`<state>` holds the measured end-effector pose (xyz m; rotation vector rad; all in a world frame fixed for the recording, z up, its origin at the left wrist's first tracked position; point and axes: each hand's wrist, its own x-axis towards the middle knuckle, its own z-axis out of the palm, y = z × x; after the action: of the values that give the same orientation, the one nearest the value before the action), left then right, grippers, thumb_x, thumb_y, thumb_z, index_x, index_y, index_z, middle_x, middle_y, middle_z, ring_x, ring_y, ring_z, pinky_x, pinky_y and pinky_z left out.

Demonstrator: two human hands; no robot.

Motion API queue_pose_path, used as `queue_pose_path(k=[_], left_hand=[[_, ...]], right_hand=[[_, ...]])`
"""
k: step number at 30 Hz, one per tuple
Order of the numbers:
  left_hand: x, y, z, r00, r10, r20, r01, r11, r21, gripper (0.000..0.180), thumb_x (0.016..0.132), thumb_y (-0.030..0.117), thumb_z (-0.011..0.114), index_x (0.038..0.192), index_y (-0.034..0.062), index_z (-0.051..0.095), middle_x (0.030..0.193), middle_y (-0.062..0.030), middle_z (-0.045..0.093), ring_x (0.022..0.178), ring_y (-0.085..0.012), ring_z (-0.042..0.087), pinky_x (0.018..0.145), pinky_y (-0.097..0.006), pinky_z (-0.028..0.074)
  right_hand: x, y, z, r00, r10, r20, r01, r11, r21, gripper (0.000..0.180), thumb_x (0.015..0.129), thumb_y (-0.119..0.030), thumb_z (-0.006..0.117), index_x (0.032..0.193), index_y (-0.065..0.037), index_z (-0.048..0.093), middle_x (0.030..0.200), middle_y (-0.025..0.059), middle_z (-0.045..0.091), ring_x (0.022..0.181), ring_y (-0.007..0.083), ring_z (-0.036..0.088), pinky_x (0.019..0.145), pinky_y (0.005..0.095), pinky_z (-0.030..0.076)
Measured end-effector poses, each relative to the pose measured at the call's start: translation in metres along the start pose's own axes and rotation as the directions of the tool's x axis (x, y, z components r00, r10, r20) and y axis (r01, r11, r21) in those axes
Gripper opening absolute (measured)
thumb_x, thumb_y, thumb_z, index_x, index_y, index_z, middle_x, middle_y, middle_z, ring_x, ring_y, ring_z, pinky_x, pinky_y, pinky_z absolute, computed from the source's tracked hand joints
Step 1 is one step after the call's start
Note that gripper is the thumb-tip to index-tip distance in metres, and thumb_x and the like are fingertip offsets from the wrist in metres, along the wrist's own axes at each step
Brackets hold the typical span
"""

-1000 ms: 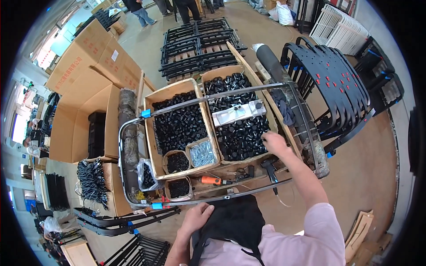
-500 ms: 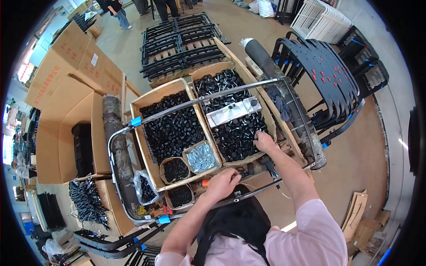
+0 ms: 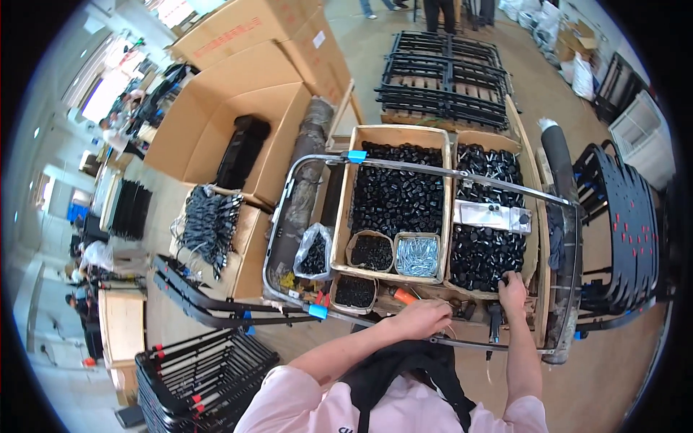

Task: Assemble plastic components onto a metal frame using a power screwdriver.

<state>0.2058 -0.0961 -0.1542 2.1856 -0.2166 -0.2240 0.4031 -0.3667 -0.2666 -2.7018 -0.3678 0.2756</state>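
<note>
My right hand (image 3: 512,290) reaches into the near right corner of a wooden box (image 3: 535,254). Its fingers are bent down among black round-headed screw feet (image 3: 482,254); whatever they pinch is hidden. My left hand (image 3: 424,320) is closed above the front rail of a bent metal tube frame (image 3: 505,185), which lies across the boxes. What sits in its fingers cannot be made out. Beside it lies an orange-handled tool (image 3: 406,295). A black power tool (image 3: 494,322) stands by the front rail, below my right hand.
A larger box of black caps (image 3: 397,187) holds smaller trays of silver screws (image 3: 417,257) and small black parts (image 3: 372,252). A plastic bag (image 3: 313,252) lies left. Cardboard cartons (image 3: 216,130), stacked black frames (image 3: 206,375) and curved black racks (image 3: 621,224) surround the bench.
My view has swung left, so the bench appears farther right. My right hand has shifted slightly toward the box's near edge. My left hand stays closed near the front rail.
</note>
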Motion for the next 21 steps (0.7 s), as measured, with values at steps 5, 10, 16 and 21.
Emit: queue_pose_path(k=[5,10,16,21], left_hand=[[-0.061,0.010,-0.008,0.939,-0.225,-0.259,0.247,0.967,0.056,0.021,0.100,0.026,0.062,0.109,0.0066,0.066,0.106,-0.0170,0.070,0.100,-0.0381,0.068,0.086,-0.048,0.055],[-0.115,0.018,-0.028,0.735,-0.328,-0.593,0.400,0.916,-0.012,0.017,0.098,0.020,0.065,0.105,0.0048,0.069,0.102,-0.0163,0.070,0.098,-0.0367,0.068,0.086,-0.045,0.056],[-0.202,-0.018,-0.103,0.442,-0.308,-0.843,0.590,0.807,0.015,0.019,0.095,0.023,0.067,0.101,0.0050,0.071,0.101,-0.0165,0.070,0.098,-0.0373,0.068,0.084,-0.045,0.056],[-0.257,-0.059,-0.246,0.282,-0.332,-0.900,0.701,0.712,-0.042,0.023,0.095,0.025,0.064,0.096,0.0038,0.071,0.096,-0.0192,0.070,0.094,-0.0397,0.067,0.081,-0.049,0.054]], right_hand=[[0.006,0.006,0.005,0.996,-0.093,0.015,0.093,0.996,0.006,0.025,0.088,-0.017,0.068,0.112,-0.010,0.067,0.115,0.0152,0.065,0.107,0.0404,0.064,0.090,0.0478,0.053],[0.006,0.042,0.010,0.985,-0.169,0.014,0.169,0.984,0.052,0.026,0.087,-0.011,0.066,0.112,-0.008,0.067,0.115,0.0149,0.064,0.107,0.0387,0.064,0.091,0.0463,0.053],[0.009,0.046,0.021,0.975,-0.207,0.078,0.203,0.978,0.054,0.028,0.084,-0.009,0.067,0.112,-0.005,0.066,0.113,0.0165,0.065,0.104,0.0383,0.065,0.091,0.0453,0.052],[0.005,-0.004,0.013,0.982,-0.179,0.066,0.166,0.973,0.161,0.028,0.086,-0.002,0.065,0.115,0.001,0.065,0.110,0.0148,0.064,0.093,0.0270,0.065,0.085,0.0365,0.052]])
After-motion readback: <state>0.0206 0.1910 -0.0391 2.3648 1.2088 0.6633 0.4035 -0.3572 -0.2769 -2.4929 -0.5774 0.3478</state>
